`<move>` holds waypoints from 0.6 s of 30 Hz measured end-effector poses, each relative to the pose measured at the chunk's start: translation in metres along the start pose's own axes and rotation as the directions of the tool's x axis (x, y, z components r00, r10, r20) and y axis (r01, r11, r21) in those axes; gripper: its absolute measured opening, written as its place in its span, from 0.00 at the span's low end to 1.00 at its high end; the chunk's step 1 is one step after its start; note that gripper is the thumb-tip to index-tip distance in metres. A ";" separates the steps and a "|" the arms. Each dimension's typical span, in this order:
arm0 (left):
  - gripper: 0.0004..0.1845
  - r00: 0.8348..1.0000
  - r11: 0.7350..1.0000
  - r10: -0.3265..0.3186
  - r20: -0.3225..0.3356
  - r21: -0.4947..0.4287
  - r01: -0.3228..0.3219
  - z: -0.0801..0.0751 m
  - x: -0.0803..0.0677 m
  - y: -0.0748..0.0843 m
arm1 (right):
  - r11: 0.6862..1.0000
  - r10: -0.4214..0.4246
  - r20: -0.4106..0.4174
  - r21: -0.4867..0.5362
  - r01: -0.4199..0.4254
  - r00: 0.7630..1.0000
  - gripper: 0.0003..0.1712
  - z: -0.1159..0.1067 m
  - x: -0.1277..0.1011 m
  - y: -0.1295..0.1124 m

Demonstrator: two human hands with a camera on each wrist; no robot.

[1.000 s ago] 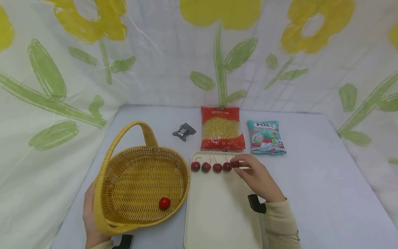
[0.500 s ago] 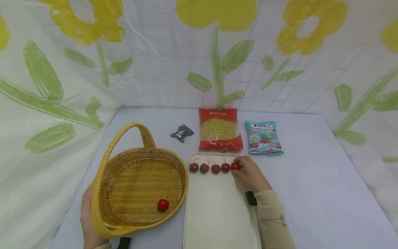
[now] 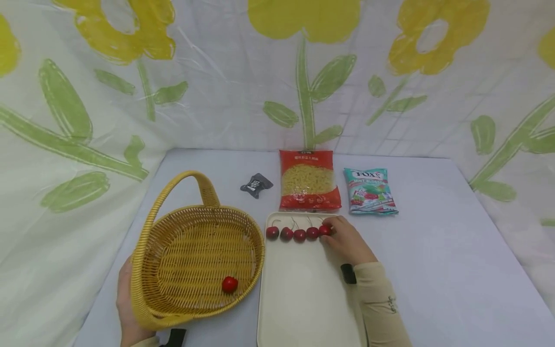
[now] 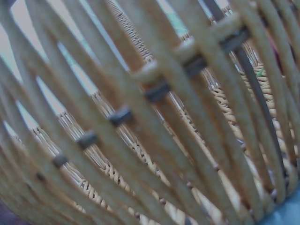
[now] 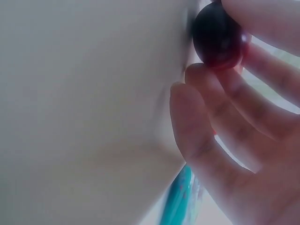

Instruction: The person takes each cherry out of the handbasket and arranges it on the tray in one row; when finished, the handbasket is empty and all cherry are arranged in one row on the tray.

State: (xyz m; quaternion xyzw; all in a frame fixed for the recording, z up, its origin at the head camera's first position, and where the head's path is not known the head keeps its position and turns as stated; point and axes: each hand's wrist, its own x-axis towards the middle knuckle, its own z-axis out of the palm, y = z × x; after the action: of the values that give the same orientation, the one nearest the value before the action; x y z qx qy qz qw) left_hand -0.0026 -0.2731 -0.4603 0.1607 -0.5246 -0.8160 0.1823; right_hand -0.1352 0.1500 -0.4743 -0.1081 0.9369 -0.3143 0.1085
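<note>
In the head view my right hand (image 3: 347,241) pinches a dark red cherry (image 3: 324,230) at the right end of a row of several stemmed cherries (image 3: 299,235). The row runs along the far end of a cream tray (image 3: 312,294). The right wrist view has the held cherry (image 5: 218,37) between thumb and curved fingers (image 5: 192,122). My left hand (image 3: 126,301) is against the left outer side of a yellow wicker basket (image 3: 199,260), its fingers hidden behind the handle. One bright red cherry (image 3: 230,284) lies inside the basket. Close wickerwork (image 4: 154,117) fills the left wrist view.
Behind the tray lies a red bag of pasta (image 3: 308,180), with a teal FOX'S candy bag (image 3: 371,191) to its right. A small dark wrapped packet (image 3: 257,185) is left of the pasta. A flower-printed curtain (image 3: 225,96) hangs behind the table (image 3: 433,241).
My right hand has come down and left with its cherry, now right beside the fourth. The cherries at the right of the row have shifted slightly left, closer together. My left hand stays put.
</note>
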 end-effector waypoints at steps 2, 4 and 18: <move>0.28 1.000 1.000 0.005 -0.005 0.027 -0.005 0.000 -0.001 0.000 | 1.000 0.002 0.003 -0.009 -0.002 1.000 0.21 -0.001 0.000 -0.001; 0.28 1.000 1.000 -0.002 -0.005 0.030 0.002 0.001 -0.001 0.000 | 1.000 0.012 0.008 -0.011 -0.012 1.000 0.21 -0.001 0.000 -0.001; 0.28 0.998 0.999 -0.023 0.050 -0.040 0.025 0.000 0.006 0.000 | 0.998 0.068 0.059 -0.006 -0.067 0.996 0.33 -0.008 -0.005 -0.003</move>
State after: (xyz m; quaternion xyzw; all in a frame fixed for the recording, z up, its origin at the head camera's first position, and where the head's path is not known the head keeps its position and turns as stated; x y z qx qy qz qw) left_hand -0.0073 -0.2761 -0.4607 0.1429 -0.5102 -0.8323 0.1627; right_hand -0.1324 0.1531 -0.4659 -0.0859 0.9369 -0.3054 0.1467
